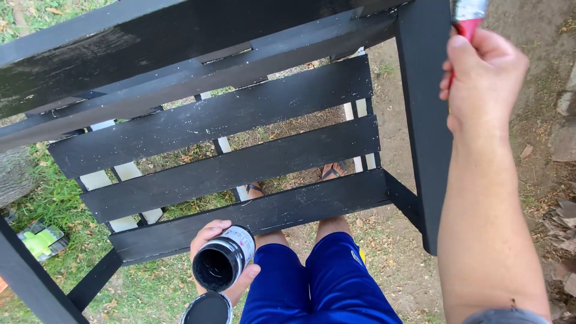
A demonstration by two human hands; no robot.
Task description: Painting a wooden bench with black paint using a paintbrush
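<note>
My left hand (207, 237) holds a small open can of black paint (222, 259) low at the bottom centre, close to the front slat of a black-painted wooden chair (240, 156). The can's lid (208, 309) lies just below it at the frame's edge. My right hand (483, 81) is raised at the upper right, shut on a paintbrush with a red handle and metal ferrule (468, 15). The bristles are out of view. The brush sits beside the chair's black right armrest (423, 120).
The chair's seat slats and back rail are wet black; white unpainted legs (360, 114) show between slats. My blue shorts (324, 282) and sandalled feet stand on dirt and grass. A green object (42, 240) lies at left; stones lie at right.
</note>
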